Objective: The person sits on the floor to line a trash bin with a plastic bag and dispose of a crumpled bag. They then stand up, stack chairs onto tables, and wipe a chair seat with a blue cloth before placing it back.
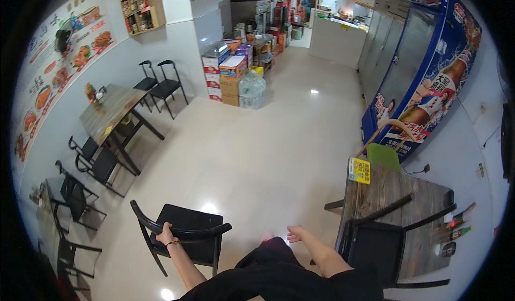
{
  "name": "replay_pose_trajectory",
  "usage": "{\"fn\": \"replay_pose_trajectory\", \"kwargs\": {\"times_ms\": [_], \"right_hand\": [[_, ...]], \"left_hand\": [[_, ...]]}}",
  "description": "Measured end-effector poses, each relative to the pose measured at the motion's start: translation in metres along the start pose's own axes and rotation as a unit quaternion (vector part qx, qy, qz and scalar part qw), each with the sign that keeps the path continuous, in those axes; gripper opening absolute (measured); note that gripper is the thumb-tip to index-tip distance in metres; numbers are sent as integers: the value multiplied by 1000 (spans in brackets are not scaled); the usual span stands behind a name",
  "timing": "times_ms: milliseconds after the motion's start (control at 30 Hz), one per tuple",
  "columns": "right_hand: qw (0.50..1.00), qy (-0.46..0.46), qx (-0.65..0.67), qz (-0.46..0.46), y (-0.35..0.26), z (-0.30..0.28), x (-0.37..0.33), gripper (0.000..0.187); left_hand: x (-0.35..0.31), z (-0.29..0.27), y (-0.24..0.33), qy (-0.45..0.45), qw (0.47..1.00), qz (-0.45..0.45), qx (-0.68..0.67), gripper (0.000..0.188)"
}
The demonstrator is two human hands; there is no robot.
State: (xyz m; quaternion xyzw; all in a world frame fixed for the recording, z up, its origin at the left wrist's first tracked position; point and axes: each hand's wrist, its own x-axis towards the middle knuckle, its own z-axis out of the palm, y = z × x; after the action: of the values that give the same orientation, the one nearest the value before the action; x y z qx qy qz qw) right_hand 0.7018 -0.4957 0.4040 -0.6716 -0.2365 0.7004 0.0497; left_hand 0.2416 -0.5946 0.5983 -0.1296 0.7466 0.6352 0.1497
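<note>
My left hand (165, 235), with a bracelet at the wrist, is wrapped round the curved top rail of a black chair (189, 219). That chair is on the floor to my left, its dark seat facing the far side of the room. My right hand (294, 233) hangs in front of my body with nothing in it, its fingers loosely apart. Close to it on the right is a wooden table (394, 189). A second black chair (377, 251) rests upturned on that table, its legs sticking out over the top.
Dark chairs (104, 168) surround a table (113, 107) along the left wall. Stacked boxes (232, 68) and a bag of clear bottles (252, 91) stand farther ahead. A blue drinks fridge (429, 70) lines the right side, near a green-seated chair (382, 155). A white counter (339, 42) is at the back.
</note>
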Motion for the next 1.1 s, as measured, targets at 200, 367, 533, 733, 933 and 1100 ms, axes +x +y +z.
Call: {"fn": "replay_pose_trajectory", "kwargs": {"times_ms": [200, 367, 533, 733, 933, 1100], "right_hand": [[995, 0, 103, 13, -80, -47, 60, 41], [991, 19, 112, -63, -193, -96, 91, 41], [981, -84, 167, -41, -336, -106, 106, 68], [938, -239, 238, -76, -501, -164, 150, 61], [949, -95, 272, -132, -608, -282, 180, 49], [903, -48, 382, -189, -631, -403, 203, 38]], "left_hand": [[-43, 195, 27, -123, 992, 17, 10, 53], [-108, 330, 74, -297, 953, 57, -28, 28], [-145, 467, 100, -444, 892, 31, -77, 18], [-230, 642, 121, -496, 866, 13, -66, 13], [-303, 843, 112, -538, 842, 0, -36, 21], [-347, 991, 108, -562, 827, 28, -18, 24]]}}
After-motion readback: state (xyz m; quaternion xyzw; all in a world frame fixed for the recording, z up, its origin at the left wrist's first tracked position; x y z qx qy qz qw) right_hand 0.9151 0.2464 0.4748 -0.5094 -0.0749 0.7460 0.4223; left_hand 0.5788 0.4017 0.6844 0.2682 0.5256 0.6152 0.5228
